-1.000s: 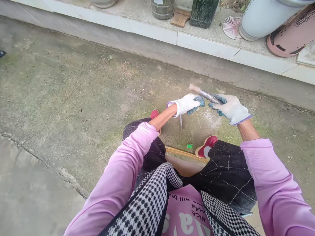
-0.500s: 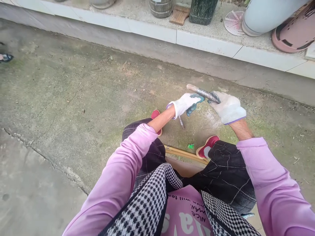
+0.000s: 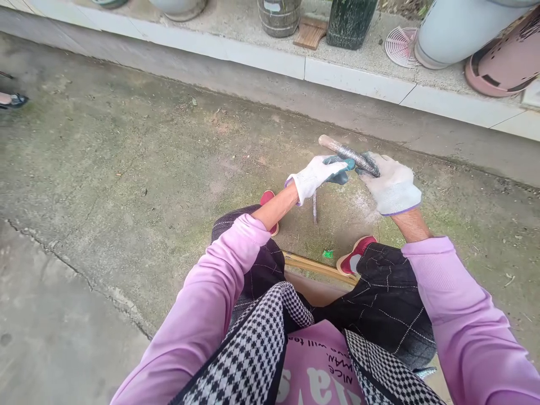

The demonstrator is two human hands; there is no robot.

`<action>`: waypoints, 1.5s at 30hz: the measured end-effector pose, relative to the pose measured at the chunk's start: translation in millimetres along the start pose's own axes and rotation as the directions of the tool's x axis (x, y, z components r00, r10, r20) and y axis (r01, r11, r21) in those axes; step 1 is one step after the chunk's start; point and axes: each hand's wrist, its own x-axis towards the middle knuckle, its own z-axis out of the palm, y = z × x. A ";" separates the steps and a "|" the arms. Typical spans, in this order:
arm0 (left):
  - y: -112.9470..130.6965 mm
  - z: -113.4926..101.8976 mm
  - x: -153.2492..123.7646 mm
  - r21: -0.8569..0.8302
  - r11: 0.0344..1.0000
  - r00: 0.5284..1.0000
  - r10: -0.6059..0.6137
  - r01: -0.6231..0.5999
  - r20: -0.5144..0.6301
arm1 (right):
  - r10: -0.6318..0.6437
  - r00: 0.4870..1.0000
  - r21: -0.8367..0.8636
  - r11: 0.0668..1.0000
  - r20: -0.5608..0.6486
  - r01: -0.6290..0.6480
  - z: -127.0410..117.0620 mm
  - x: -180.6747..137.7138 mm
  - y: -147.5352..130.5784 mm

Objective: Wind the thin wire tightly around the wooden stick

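Observation:
In the head view, a thick rod (image 3: 354,157) has a pale, rounded bare end and a long silver-grey section that looks wound or ribbed. My right hand (image 3: 394,183), in a white glove with a dark grey-green palm, is closed around its lower right end. My left hand (image 3: 323,174), gloved alike, is closed just below the rod's middle; its fingertips are close against the rod, and I cannot tell whether they touch it. A thin greyish stick (image 3: 314,209) sticks out downward from beneath my left hand, its upper part hidden by the glove.
Ahead runs a raised ledge (image 3: 354,81) with white tile edging. On it stand a white pot (image 3: 459,34), a pink pot (image 3: 502,64), a dark container (image 3: 352,22) and a wooden board (image 3: 310,35). A green scrap (image 3: 328,254) lies between my red shoes. Another person's foot (image 3: 14,101) shows far left.
The thin stick has swung from slanted to nearly vertical. My left fingers have drawn closer together, and the rod's pale end has risen slightly. The camera view has shifted a little.

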 end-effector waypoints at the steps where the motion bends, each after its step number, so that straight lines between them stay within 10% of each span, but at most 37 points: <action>1: 1.4 1.4 -1.1 -0.010 1.000 1.000 -0.015 0.015 -0.022 | 0.000 1.000 -0.029 1.000 -0.003 0.000 -0.5 -1.5 -4.0; 8: 12.6 -0.6 -4.4 0.003 1.000 0.993 -0.029 0.030 -0.114 | -0.024 0.999 0.182 0.983 0.032 0.017 -3.8 -8.3 -23.2; 12: 18.4 -9.8 -8.1 0.085 0.996 0.998 0.010 -0.004 -0.059 | -0.082 0.956 0.743 0.648 0.283 -0.164 -9.7 -7.6 -15.9; 15: 17.6 -10.8 -7.0 0.104 0.994 0.999 0.019 -0.016 -0.027 | -0.047 0.930 0.816 0.498 0.365 -0.295 -13.4 -10.1 -13.6; 24: -3.3 1.7 -7.5 0.328 0.944 0.999 0.008 -0.022 0.043 | 0.026 0.996 0.356 0.933 0.083 -0.054 4.4 1.7 3.0; 32: -1.7 -12.7 -11.4 0.803 0.529 0.961 0.156 -0.277 0.229 | 0.003 0.976 -0.176 0.984 0.218 0.036 20.6 13.9 19.5; 38: -8.1 -23.8 -4.8 0.786 0.527 0.946 0.165 -0.324 0.279 | -0.092 0.829 0.070 0.996 0.552 0.063 -0.6 -7.0 22.2; 42: -6.7 -19.6 0.8 0.627 0.727 0.939 0.075 -0.281 0.335 | -0.179 0.736 0.423 0.892 0.653 -0.158 -26.1 -28.3 24.3; 45: -0.5 -14.1 3.7 0.433 0.875 0.929 0.045 -0.214 0.368 | -0.183 0.764 0.567 0.777 0.619 -0.274 -41.5 -37.9 23.5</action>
